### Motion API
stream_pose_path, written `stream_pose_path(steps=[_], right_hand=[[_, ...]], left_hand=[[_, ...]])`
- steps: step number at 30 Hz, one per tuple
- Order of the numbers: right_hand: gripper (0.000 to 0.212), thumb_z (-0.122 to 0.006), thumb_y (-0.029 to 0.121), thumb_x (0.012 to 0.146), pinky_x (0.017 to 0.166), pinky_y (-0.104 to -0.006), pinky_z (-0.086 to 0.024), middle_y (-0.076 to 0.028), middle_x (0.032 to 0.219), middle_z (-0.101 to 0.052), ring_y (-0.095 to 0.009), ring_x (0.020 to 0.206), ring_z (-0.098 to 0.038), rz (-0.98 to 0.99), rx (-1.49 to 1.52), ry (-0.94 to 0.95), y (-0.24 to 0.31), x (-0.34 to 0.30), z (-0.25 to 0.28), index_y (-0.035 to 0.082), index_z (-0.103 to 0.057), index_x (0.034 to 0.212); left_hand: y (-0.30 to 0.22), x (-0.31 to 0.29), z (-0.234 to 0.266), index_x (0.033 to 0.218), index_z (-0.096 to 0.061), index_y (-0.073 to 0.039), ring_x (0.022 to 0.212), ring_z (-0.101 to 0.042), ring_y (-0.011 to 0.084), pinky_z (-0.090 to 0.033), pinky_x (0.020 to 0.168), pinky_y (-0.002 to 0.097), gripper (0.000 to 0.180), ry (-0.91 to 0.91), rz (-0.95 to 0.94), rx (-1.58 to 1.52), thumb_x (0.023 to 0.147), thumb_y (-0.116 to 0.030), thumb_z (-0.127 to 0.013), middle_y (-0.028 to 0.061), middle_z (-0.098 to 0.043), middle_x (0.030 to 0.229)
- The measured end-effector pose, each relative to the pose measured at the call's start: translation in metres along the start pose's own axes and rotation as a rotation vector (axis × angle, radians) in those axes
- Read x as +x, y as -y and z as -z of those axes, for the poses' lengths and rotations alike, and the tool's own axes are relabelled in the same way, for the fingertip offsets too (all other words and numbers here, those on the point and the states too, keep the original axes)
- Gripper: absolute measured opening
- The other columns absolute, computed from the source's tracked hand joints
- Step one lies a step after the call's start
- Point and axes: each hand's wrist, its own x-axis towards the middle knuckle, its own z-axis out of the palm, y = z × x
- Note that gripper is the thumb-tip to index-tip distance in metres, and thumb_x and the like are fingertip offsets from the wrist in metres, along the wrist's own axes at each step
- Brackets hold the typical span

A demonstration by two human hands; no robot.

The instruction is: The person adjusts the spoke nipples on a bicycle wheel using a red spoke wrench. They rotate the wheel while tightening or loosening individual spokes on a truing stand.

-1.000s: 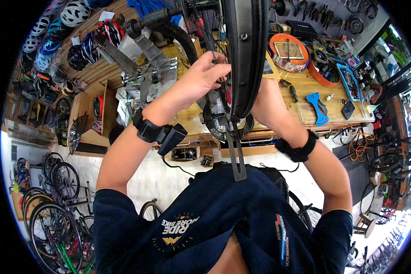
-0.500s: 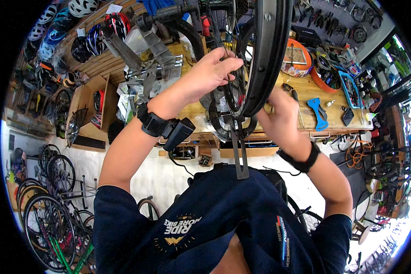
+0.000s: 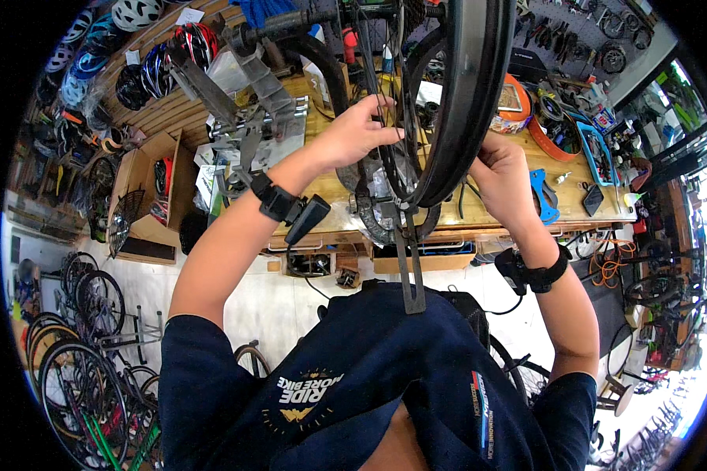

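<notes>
Navy short-sleeved shirt [image 3: 385, 377] here, with a yellow-and-white print on the chest. Black wristbands on both wrists, left [image 3: 273, 198] and right [image 3: 536, 271] (each carries a small black box trailing a thin cable).

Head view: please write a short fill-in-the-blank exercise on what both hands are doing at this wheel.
1. The left hand reaches among the thin metal ____ of the bicycle wheel.
2. The right hand touches the wheel's black ____.
3. A black band sits on each ____.
4. Behind the wheel stands a wooden ____ strewn with tools.

Missing words: spokes; rim; wrist; workbench
</notes>
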Motion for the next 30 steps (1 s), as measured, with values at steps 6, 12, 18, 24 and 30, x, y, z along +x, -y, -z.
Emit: stream_pose_path(steps=[6,12,18,24,30], right_hand=[[0.015,-0.060,0.000,0.091,0.069,-0.0246,-0.054,-0.009,0.085,-0.069,-0.011,0.074,-0.066,-0.007,-0.024,0.029,-0.002,-0.004,0.003,-0.007,-0.064,0.104],[0.013,-0.061,0.002,0.092,0.069,-0.0247,-0.054,-0.006,0.083,-0.068,-0.011,0.073,-0.065,-0.052,0.013,-0.012,-0.004,-0.008,0.015,-0.006,-0.065,0.102],[0.013,-0.061,0.005,0.093,0.067,-0.0247,-0.054,-0.006,0.080,-0.068,-0.010,0.071,-0.064,-0.050,-0.039,-0.041,-0.003,-0.012,0.024,-0.004,-0.066,0.100],[0.015,-0.062,0.007,0.093,0.066,-0.0242,-0.053,-0.006,0.079,-0.068,-0.010,0.071,-0.063,-0.029,0.011,-0.069,-0.001,-0.017,0.020,-0.005,-0.066,0.100],[0.013,-0.063,0.005,0.093,0.066,-0.0242,-0.052,-0.006,0.079,-0.068,-0.010,0.070,-0.062,-0.071,0.047,-0.105,-0.004,-0.025,0.019,-0.005,-0.066,0.099]], left_hand=[[0.003,0.004,0.014,0.136,-0.046,-0.001,0.112,-0.054,0.0271,-0.047,0.093,0.0348,0.071,0.059,0.087,-0.054,0.081,-0.032,-0.078,0.0117,-0.055,0.124],[-0.045,-0.011,0.017,0.120,-0.056,0.001,0.092,-0.057,0.0134,-0.048,0.076,0.0267,0.061,0.071,0.045,-0.027,0.080,-0.040,-0.079,0.0062,-0.060,0.102],[-0.130,-0.029,0.007,0.098,-0.061,-0.004,0.064,-0.053,0.0046,-0.040,0.059,0.0193,0.068,0.046,0.159,-0.200,0.082,-0.070,-0.059,-0.0006,-0.055,0.079],[-0.153,-0.026,0.013,0.095,-0.061,-0.006,0.067,-0.056,0.0049,-0.038,0.059,0.0170,0.072,0.066,0.196,-0.247,0.078,-0.077,-0.057,-0.0006,-0.056,0.080],[-0.111,-0.025,0.016,0.103,-0.062,-0.008,0.082,-0.057,0.0080,-0.040,0.071,0.0215,0.059,0.126,0.148,-0.205,0.080,-0.061,-0.070,-0.0010,-0.058,0.087]])
